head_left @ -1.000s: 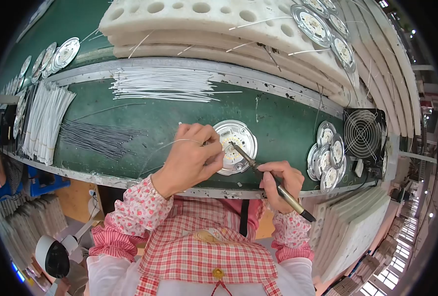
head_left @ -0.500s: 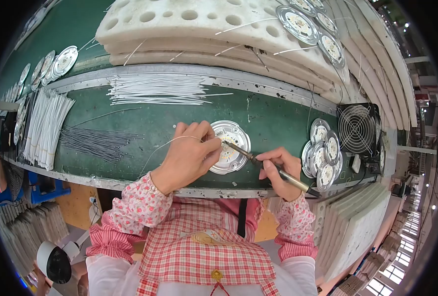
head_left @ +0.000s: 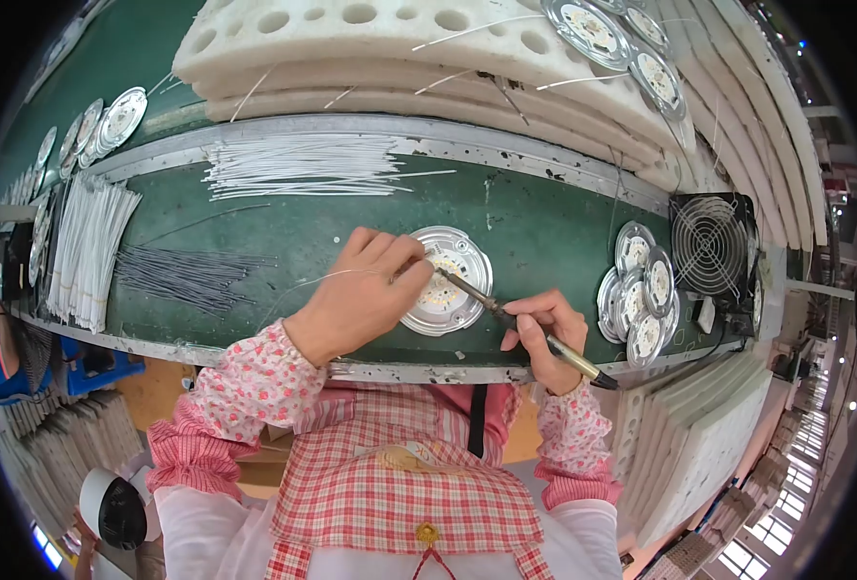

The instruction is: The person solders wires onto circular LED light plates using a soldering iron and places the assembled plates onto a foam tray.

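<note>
A round silver metal disc with a small LED board lies on the green bench in front of me. My left hand is over its left side, fingers pinched on a thin wire that trails back toward the wrist. The fingers hide the wire's end. My right hand grips a soldering iron like a pen from the right. The iron's tip points at the middle of the board, close to my left fingertips. Whether the tip touches the board, I cannot tell.
White wires lie at the back, black wires and bundled white wires to the left. Finished-looking discs overlap at right beside a fan. Foam blocks with holes rise behind the bench; a metal rim edges its front.
The view has shifted slightly. Both hands stay at the disc, the left fingers a little differently bent, and the iron's tip remains over the board.
</note>
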`<state>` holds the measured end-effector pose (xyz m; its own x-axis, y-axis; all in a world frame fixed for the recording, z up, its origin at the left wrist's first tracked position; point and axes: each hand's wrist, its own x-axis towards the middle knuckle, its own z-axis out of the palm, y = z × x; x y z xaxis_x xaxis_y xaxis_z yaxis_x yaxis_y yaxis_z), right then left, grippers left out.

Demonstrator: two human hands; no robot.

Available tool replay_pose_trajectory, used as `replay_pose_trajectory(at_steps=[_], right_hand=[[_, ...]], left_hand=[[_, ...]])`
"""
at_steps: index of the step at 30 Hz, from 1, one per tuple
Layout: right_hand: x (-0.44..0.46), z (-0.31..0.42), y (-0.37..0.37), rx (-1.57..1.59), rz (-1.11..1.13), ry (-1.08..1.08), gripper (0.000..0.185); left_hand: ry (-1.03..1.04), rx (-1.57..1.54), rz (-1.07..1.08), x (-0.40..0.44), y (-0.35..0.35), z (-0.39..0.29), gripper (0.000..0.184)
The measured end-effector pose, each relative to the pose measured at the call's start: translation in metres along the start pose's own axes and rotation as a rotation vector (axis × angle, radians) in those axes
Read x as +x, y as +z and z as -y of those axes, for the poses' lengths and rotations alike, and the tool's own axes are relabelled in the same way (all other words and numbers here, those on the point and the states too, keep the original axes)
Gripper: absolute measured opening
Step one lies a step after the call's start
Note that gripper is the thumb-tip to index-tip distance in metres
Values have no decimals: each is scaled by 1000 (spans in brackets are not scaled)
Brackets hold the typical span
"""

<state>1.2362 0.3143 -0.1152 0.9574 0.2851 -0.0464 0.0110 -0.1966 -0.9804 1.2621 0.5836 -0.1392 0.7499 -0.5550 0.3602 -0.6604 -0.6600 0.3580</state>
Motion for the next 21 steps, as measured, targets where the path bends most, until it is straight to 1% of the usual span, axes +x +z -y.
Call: replay_pose_trajectory(at_steps=[2, 5, 9, 11, 14, 17, 20, 21], right_hand=[[-3, -2, 3, 21, -19, 1, 14], [-7, -1, 7, 46, -46, 35, 15], [-17, 6, 12, 73, -89, 93, 21], [-23, 7, 16, 104, -150, 165, 32], [-4, 8, 53, -651, -266, -307, 65], [10, 3, 76, -810, -259, -330, 93], [6, 8, 61, -561, -222, -236, 95], [2, 4, 51, -397, -163, -166, 98]], left_hand=[[37, -30, -9, -6, -6, 5, 38], [125, 34, 38, -10, -13, 6, 47], [182, 112, 71, -8, -13, 4, 46], [178, 117, 84, -7, -16, 5, 47], [160, 111, 113, -6, -17, 4, 46], [166, 103, 96, -2, -23, 3, 41], [-107, -5, 224, 15, -51, 3, 35], [-155, -189, 69, 11, -50, 17, 35]])
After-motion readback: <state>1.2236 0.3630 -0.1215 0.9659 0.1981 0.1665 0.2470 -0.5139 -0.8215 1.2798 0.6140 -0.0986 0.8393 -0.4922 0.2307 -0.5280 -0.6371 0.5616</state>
